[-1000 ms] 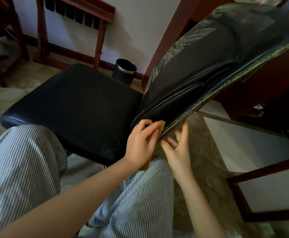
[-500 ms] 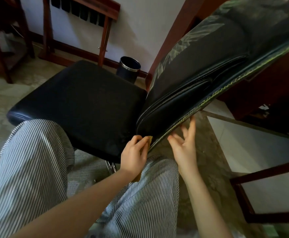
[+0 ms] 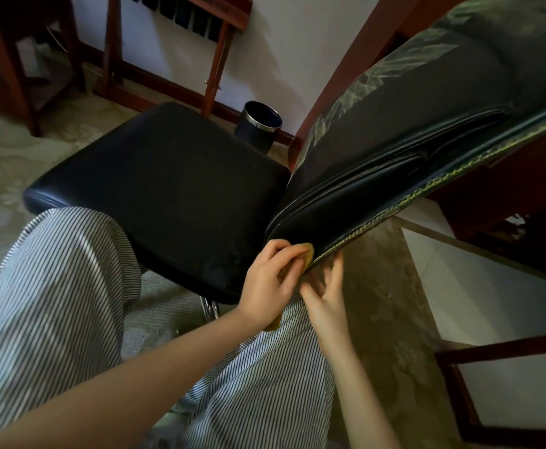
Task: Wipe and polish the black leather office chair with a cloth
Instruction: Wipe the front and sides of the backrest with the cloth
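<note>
The black leather office chair fills the middle of the view, its seat (image 3: pixel 168 189) to the left and its backrest (image 3: pixel 394 163) leaning up to the right. My left hand (image 3: pixel 268 280) grips a yellow cloth (image 3: pixel 307 252) and presses it against the bottom corner of the backrest, beside the stitched edge. A tail of the cloth hangs under my wrist. My right hand (image 3: pixel 325 296) has its fingers spread and touches the backrest's lower edge from beneath, right next to the cloth.
My striped trouser legs (image 3: pixel 57 303) are in front of the seat. A dark bin with a metal rim (image 3: pixel 258 124) stands by the white wall. Wooden furniture frames stand at the back left (image 3: pixel 112 53) and lower right (image 3: pixel 492 351). A reddish wooden cabinet (image 3: pixel 508 189) is behind the backrest.
My left hand with the cloth has slid along the lower edge of the backrest near the corner. My right hand moved lower and closer to the left hand. The view shifted slightly.
</note>
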`<state>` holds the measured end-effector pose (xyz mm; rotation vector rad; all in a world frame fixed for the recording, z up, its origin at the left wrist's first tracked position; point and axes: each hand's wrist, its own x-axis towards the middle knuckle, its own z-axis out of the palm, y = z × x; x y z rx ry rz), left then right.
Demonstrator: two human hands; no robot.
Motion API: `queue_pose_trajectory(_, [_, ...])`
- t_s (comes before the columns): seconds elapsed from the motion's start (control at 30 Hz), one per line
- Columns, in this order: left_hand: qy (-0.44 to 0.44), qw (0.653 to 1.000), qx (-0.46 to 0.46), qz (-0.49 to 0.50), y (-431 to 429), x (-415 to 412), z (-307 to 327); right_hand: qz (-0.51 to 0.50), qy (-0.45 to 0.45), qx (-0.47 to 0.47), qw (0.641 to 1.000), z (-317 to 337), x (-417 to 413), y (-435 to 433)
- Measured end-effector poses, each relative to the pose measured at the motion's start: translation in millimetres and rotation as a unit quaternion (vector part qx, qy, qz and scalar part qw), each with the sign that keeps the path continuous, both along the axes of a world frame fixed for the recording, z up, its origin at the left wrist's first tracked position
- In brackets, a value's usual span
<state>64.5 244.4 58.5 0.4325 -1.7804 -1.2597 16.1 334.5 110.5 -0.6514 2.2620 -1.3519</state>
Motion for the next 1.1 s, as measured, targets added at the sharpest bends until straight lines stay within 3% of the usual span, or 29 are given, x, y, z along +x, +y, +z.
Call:
queue_pose_trajectory(0.37, [-0.006, 0.997, 0.068, 0.020, 8.0, -6.2, -39.9, -0.019, 0.005, 0.016, 1.000, -5.7, 0.7, -4.8])
queue_pose_trajectory(0.6, [-0.097, 0.991, 0.090, 0.019, 8.2, 2.0, -75.6, -0.033, 0.009, 0.025, 0.999, -7.3, 2.9, -6.2])
queue_pose_trajectory(0.8, [-0.304, 0.932, 0.195, -0.018, -7.3, 8.5, -112.2, -0.044, 0.005, 0.031, 0.999, -8.7, 0.3, -1.6])
queue_pose_trajectory(1.1, [-0.355, 0.880, 0.316, 0.011, -6.1, 15.2, -136.6, -0.046, -0.062, 0.067, 0.995, -36.7, 2.2, -2.9])
